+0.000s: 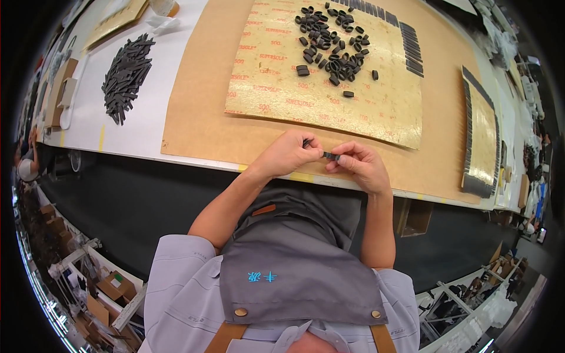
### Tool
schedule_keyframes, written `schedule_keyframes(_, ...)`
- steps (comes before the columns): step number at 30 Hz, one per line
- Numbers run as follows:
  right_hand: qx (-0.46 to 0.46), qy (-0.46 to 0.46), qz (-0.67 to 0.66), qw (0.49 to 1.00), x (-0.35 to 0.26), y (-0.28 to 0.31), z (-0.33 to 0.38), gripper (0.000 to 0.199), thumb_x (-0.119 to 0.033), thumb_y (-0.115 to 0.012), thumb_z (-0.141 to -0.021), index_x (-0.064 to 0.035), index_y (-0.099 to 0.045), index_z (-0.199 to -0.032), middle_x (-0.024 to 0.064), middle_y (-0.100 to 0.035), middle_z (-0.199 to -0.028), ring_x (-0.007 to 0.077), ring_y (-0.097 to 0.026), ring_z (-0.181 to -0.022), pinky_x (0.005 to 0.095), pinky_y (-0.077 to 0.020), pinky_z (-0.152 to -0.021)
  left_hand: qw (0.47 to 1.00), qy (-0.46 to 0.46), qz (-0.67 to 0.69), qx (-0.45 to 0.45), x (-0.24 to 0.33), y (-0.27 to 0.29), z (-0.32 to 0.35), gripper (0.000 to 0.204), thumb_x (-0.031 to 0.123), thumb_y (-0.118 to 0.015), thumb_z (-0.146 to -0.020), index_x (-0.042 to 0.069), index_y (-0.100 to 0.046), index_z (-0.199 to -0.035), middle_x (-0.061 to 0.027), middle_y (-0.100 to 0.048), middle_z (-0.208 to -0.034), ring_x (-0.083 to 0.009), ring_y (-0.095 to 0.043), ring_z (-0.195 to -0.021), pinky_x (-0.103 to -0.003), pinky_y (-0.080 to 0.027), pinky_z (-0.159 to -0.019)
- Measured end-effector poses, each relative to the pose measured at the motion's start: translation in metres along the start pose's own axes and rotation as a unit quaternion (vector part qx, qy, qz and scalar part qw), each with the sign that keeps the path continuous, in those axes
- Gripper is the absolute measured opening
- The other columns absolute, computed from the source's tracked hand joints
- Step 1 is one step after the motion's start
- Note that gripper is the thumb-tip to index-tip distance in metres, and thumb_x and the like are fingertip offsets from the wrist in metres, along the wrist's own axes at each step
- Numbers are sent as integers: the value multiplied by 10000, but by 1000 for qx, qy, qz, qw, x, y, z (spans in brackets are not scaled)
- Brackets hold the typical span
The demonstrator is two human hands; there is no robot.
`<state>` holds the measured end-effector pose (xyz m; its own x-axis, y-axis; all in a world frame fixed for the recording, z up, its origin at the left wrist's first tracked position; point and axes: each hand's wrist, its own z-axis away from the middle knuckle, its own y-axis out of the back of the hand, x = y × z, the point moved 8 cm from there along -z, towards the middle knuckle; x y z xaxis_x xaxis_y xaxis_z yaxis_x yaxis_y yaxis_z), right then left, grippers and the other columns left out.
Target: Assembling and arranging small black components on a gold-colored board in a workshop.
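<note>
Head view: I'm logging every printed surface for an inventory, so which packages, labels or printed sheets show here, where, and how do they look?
Printed sheet: on the brown board ahead of both hands, yellowish, translucent, repeated red lettering, black loops heaped on it.
Second sheet: far right, same yellowish kind, edged with black strips.
Embroidered mark: on the grey apron, small, blue.
Cardboard boxes: floor, lower left, brown, plain.
No screens.

Hands: the left hand (291,154) and the right hand (358,165) meet at the near edge of the worktop (147,117), and both pinch one small black strip piece (329,155) between the fingertips.
Sheet: a yellowish translucent sheet (353,106) lies on brown board (200,117).
Loops: a heap of small black loops (332,44) lies on the sheet.
Strips: a pile of dark grey flat strips (126,76) lies far to the left.
</note>
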<state>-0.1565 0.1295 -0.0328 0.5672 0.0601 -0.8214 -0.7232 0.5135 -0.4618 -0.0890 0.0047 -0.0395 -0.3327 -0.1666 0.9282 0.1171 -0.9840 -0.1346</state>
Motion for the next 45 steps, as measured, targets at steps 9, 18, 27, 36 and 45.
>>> schedule_keyframes(9,43,-27,50,997,-3,-5,-3,99,-39,-616,-849,25,-581,-916,109,-642,-844,159,-660,-746,250,-543,-688,1000,4,-29,4,-4,-2,-2,149,153,-618,-835,15,-597,-782,67,-477,-673,-8,-393,-602,-182,-316,-513)
schedule_keyframes(18,77,-10,47,996,0,-3,-7,138,-21,-645,-819,3,-545,-910,47,-589,-823,114,-626,-686,228,-518,-638,999,4,-45,13,-5,-1,-3,152,155,-616,-834,11,-599,-790,58,-495,-687,-8,-404,-607,-178,-319,-511)
schedule_keyframes(27,79,-9,39,996,1,-5,-8,144,-12,-645,-815,0,-537,-910,41,-588,-822,101,-614,-672,213,-509,-625,999,3,-43,10,-5,-2,-2,146,148,-612,-830,4,-604,-811,54,-505,-689,-6,-412,-603,-173,-322,-504)
schedule_keyframes(36,76,-4,43,996,0,-6,-9,140,-18,-644,-817,-2,-536,-904,36,-582,-813,93,-604,-657,210,-504,-616,999,3,-48,16,-1,-1,0,153,159,-607,-830,11,-597,-789,56,-499,-684,-7,-404,-600,-177,-320,-506)
schedule_keyframes(45,82,-7,48,995,2,-5,-10,135,-19,-641,-816,-1,-538,-901,36,-581,-807,91,-603,-652,209,-504,-610,999,11,-36,11,-5,-2,-2,152,156,-604,-833,10,-597,-790,59,-490,-677,-7,-399,-597,-177,-318,-506)
